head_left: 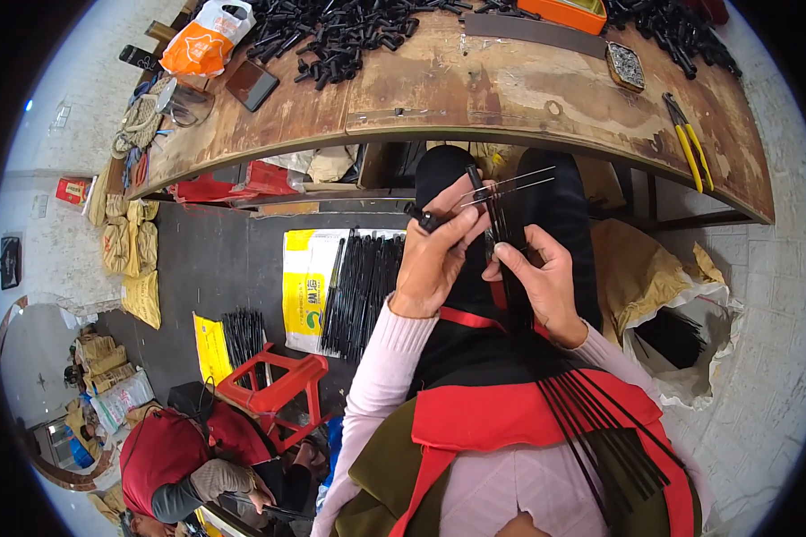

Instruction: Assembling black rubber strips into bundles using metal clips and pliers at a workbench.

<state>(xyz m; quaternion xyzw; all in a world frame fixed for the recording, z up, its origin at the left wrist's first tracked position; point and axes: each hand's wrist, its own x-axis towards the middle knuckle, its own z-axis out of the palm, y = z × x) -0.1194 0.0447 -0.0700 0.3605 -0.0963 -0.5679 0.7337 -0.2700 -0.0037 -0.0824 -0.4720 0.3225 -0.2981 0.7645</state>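
Note:
Above my lap, my left hand (441, 246) is closed around a short black plastic piece (423, 217) and steadies a dark rod end at its fingertips. Two or more thin metal wires (533, 181) stick out to the right beyond those fingers. My right hand (544, 273) pinches a bundle of long thin black rods (595, 430) just to the right. The rods run down across my red and black apron (493, 413), their lower ends fanned apart. How wires and rods meet between the fingers is too fine to make out.
A worn wooden table (475, 98) bears heaps of black plastic parts (331, 45), a phone (252, 86), yellow-handled pliers (687, 143) and a tin (625, 67). Black rods (363, 295) lie on sacking at left. A red stool (278, 389), a co-worker (197, 456) and an open sack (676, 313) are nearby.

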